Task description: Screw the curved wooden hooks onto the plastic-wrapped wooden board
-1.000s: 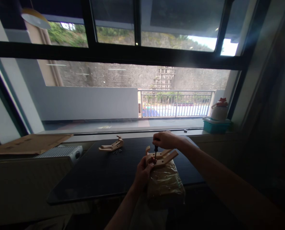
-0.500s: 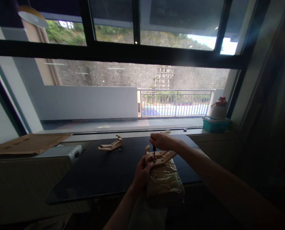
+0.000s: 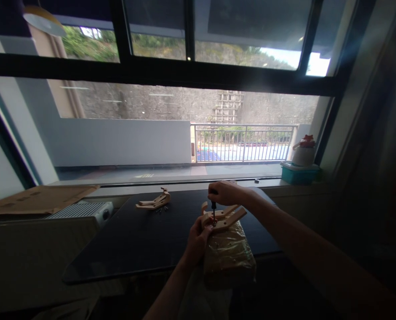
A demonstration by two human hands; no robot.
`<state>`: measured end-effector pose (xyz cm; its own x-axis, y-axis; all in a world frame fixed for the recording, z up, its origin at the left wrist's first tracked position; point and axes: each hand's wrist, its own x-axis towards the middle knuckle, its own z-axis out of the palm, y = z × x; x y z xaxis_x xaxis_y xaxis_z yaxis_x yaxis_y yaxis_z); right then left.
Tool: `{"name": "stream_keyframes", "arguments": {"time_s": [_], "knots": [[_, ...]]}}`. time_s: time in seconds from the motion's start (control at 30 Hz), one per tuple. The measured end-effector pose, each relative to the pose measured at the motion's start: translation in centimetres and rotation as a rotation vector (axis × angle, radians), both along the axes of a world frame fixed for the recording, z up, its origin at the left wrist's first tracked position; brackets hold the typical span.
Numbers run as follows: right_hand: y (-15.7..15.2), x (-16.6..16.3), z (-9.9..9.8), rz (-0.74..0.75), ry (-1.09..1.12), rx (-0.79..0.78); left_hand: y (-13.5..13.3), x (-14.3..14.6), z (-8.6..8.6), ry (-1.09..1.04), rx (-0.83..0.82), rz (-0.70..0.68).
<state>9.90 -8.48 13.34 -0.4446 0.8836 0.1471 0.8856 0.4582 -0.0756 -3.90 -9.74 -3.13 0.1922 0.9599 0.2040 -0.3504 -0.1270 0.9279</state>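
My right hand (image 3: 225, 193) is wrapped round the dark handle of a screwdriver (image 3: 214, 213), whose shaft points straight down. Its tip meets a pale wooden piece (image 3: 225, 223) with curved hook ends and dark holes. Gripping the near hooked end of that piece is my left hand (image 3: 198, 235), its fingertips close to the screwdriver tip. Beneath the wood lies a brown block wrapped in clear plastic (image 3: 231, 255), at the table's front edge. Whether a screw sits under the tip is too small to tell.
A second hooked wooden piece (image 3: 154, 201) rests on the dark table (image 3: 131, 240), with several small screws (image 3: 162, 209) beside it. Brown cardboard (image 3: 38, 198) covers part of a radiator (image 3: 84, 211) at left. A teal box (image 3: 299, 172) with a white bottle (image 3: 303, 153) stands on the sill.
My right hand and forearm have lifted and turned slightly around the screwdriver, uncovering more of the wooden piece's right end. The left hand keeps its place.
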Motion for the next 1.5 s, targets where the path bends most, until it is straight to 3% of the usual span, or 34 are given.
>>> {"name": "stream_keyframes", "arguments": {"time_s": [0.17, 0.47, 0.73, 1.0, 1.3, 1.5], "knots": [[-0.2, 0.0, -1.0, -0.043, 0.007, 0.044, 0.3, 0.0, -0.2, 0.008, 0.016, -0.005], [-0.6, -0.3, 0.8, 0.011, -0.060, 0.006, 0.0, 0.0, 0.1, 0.019, -0.008, 0.007], [-0.7, -0.2, -0.3, -0.043, -0.068, 0.047, -0.3, 0.0, 0.5, 0.061, 0.044, 0.017], [-0.8, -0.4, 1.2, -0.003, -0.089, -0.029, 0.0, -0.2, 0.1, 0.065, 0.019, 0.012], [-1.3, -0.1, -0.2, -0.063, -0.074, 0.020, -0.2, -0.2, 0.6, 0.103, 0.043, 0.009], [-1.5, 0.1, 1.6, -0.020, -0.099, -0.078, 0.0, -0.7, 2.0, 0.224, 0.103, 0.076]]}}
